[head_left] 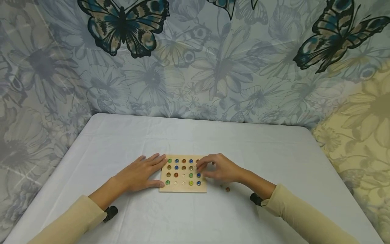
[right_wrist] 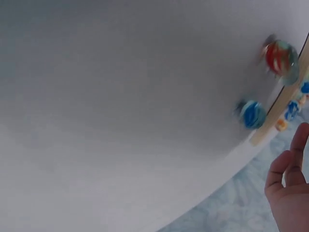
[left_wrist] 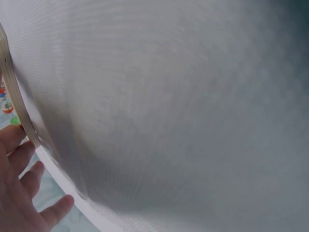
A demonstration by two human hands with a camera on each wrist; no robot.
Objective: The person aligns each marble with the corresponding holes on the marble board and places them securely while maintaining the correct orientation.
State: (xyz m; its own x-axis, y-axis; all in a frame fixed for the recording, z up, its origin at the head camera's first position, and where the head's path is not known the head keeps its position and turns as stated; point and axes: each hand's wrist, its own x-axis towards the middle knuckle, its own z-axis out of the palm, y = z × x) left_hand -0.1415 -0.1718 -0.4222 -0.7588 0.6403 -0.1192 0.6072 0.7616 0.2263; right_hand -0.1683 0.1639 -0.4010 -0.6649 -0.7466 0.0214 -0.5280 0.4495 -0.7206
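In the head view a pale wooden board (head_left: pixel 182 190) holds rows of coloured glass marbles in round hollows. Near its front middle, several hollows bear no coloured marble. My left hand (head_left: pixel 141 173) rests at the board's left side, fingers spread, fingertips and thumb touching its edge. Over the right edge hovers my right hand (head_left: pixel 223 168), its bent fingers and thumb near the right-hand column. Blur hides whether its fingertips pinch a marble. A loose reddish marble (head_left: pixel 227 189) lies on the cloth right of the board. The right wrist view shows a blue marble (right_wrist: pixel 253 115) beside the board too.
A white cloth (head_left: pixel 137 217) covers the table. Behind it hangs a floral fabric backdrop (head_left: pixel 225 67) with large butterflies. Dark wrist cameras sit under both cuffs, one by the left sleeve (head_left: pixel 88 211) and one by the right sleeve (head_left: pixel 286 203).
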